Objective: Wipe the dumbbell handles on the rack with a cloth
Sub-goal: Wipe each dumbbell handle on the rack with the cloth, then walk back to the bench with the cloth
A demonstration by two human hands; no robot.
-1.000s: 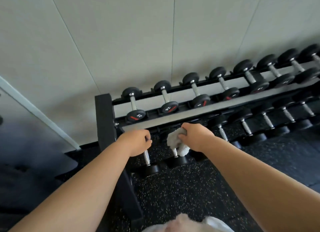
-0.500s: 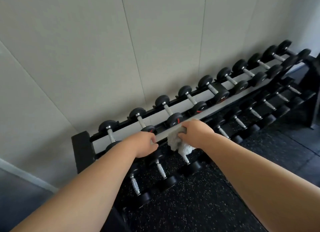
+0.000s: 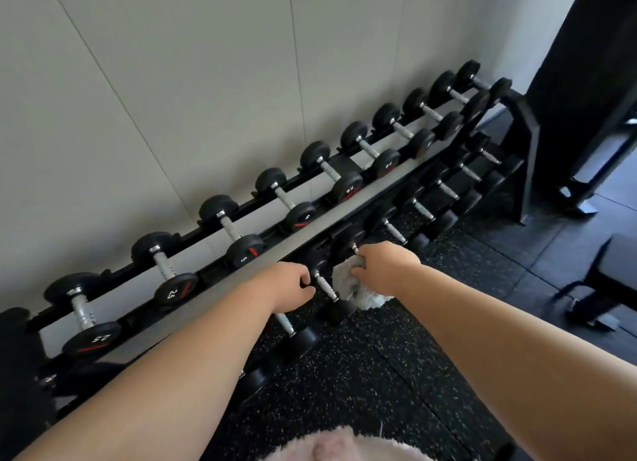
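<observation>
My right hand (image 3: 382,267) has its grip bunched tight round the cloth (image 3: 346,283). The fingers pinch the wad so a thick pad faces the metal, while the loose tail hangs toward 6 o'clock. I hold it over a handle on the lower row of the rack (image 3: 344,217), which runs from 8 o'clock up to 2 o'clock across my view. That handle is hidden under cloth and hand, so I cannot tell how much of it is wrapped.

My left hand (image 3: 287,288), at 9 o'clock of the right, has its grip curled round a neighbouring lower handle (image 3: 286,322). I judge this is to brace myself and stop that dumbbell rolling. Between the two hands a bare handle (image 3: 325,286) lies uncovered. The upper-row dumbbells (image 3: 243,252) sit at 11 o'clock, touched by neither hand. I reckon the lower row is the job in hand, with the handles toward 2 o'clock probably not yet wiped.
</observation>
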